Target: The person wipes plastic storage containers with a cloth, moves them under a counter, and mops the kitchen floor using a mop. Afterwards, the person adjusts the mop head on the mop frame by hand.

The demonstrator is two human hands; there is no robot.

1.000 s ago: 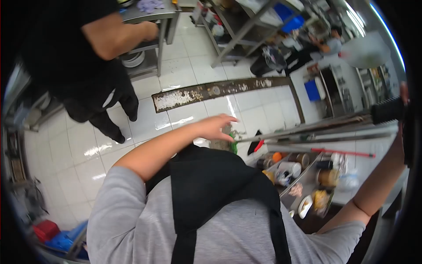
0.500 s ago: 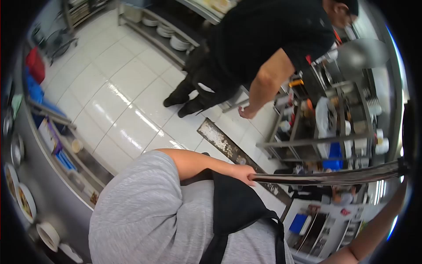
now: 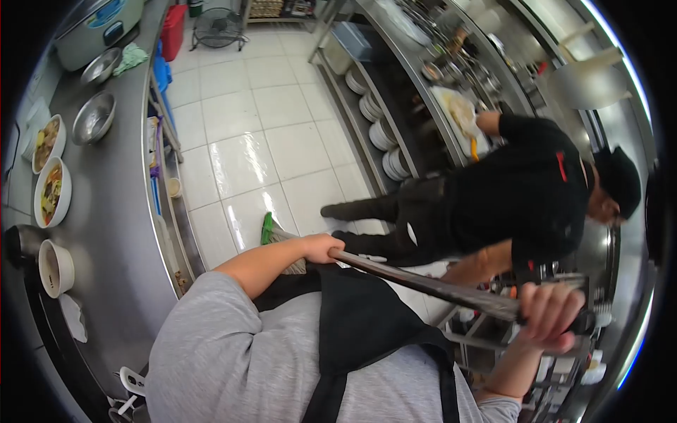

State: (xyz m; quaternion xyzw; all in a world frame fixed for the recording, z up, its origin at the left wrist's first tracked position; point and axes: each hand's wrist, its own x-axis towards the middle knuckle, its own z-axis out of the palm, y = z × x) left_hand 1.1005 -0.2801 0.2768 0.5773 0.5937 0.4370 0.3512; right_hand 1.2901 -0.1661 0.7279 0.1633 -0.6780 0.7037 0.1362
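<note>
A mop is in both my hands, its worn dark handle point(image 3: 430, 285) slanting across my body. My left hand point(image 3: 322, 247) is closed round the shaft near the black apron. My right hand point(image 3: 550, 317) wraps the upper end of the handle, slightly blurred. Past my left hand, the mop's green head clamp point(image 3: 267, 228) shows above the tiled floor point(image 3: 233, 190). Some greyish strands point(image 3: 295, 267) appear beside my left forearm; the rest of the mop head is hidden behind my arm and apron.
A co-worker in black point(image 3: 508, 190) bends over the counter close on the right. Stacked plates point(image 3: 382, 135) fill a low shelf ahead. Along the left runs a steel counter point(image 3: 127, 211) with bowls of food point(image 3: 53, 192). A floor fan point(image 3: 220, 29) stands at the far end.
My view has swung to the right, bringing more of the left counter and the mop's green clamp into sight. My right hand has come into view on the handle. The co-worker now reaches over the counter.
</note>
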